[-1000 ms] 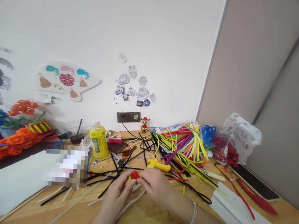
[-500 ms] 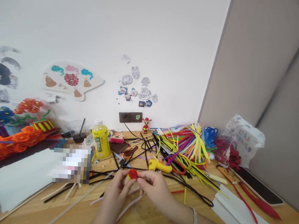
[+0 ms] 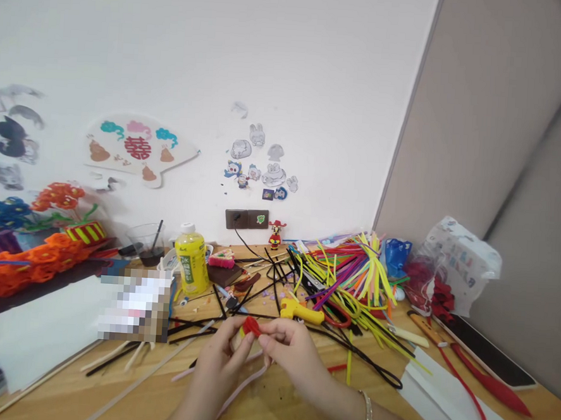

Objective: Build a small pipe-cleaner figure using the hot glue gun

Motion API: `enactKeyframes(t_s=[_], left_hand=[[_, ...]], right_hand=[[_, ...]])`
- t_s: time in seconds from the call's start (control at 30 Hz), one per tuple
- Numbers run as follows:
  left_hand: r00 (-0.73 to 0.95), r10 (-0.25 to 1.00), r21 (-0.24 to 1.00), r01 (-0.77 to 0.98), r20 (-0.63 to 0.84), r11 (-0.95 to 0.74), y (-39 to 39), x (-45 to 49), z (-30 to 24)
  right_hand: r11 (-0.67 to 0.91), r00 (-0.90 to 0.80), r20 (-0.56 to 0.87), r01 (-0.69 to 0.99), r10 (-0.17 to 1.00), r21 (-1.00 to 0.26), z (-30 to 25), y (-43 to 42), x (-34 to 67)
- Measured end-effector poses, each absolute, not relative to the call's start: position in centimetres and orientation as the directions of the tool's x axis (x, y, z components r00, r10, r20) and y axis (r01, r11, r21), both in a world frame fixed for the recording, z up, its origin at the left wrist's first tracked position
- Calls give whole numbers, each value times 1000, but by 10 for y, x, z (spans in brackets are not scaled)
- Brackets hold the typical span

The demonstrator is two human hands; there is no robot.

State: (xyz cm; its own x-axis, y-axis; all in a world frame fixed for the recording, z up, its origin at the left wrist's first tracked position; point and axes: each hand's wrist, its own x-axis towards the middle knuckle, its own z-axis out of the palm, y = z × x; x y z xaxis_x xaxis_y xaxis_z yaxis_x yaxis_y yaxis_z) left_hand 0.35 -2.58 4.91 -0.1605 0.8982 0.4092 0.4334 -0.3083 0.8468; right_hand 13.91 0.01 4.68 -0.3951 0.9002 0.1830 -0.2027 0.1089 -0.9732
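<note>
Both hands sit low at the centre of the view, pinching a small red pipe-cleaner bud (image 3: pixel 250 326) between their fingertips. My left hand (image 3: pixel 219 352) holds its left side, and my right hand (image 3: pixel 285 350) holds its right side. The fingers hide part of the bud. A pale pink pipe cleaner (image 3: pixel 243 388) trails from below the hands toward the table's front. Black pipe cleaners (image 3: pixel 197 331) lie just behind my left hand, and a yellow glue gun (image 3: pixel 303 312) rests behind my right hand, not touching it.
The wooden table (image 3: pixel 268 418) is crowded with a heap of colourful pipe cleaners (image 3: pixel 347 280), red-handled scissors (image 3: pixel 338 318) and a yellow bottle (image 3: pixel 192 261). Orange pipe-cleaner flowers (image 3: pixel 24 270) lie at left. White paper (image 3: pixel 449 404) and a bag of red pieces (image 3: pixel 430 282) lie at right.
The whole scene has drifted slightly right and down in view as the head moved. Both hands still pinch the red bud, which looks slightly turned.
</note>
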Motion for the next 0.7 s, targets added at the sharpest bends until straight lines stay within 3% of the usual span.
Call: enactKeyframes(t_s=[0.27,0.47,0.7], left_hand=[[-142,936,940,169,321,-296,-30,6,52],[-7,983,982,-32,184,-184,-30,7,53],[217,972,988,-142,95,-65,-30,3,59]], right_hand=[[113,-378,178,-187,909,-976,48,-1,140],[197,-412,229,-120,882,-973,50,6,148],[296,-637,260,-53,726,-954,61,13,163]])
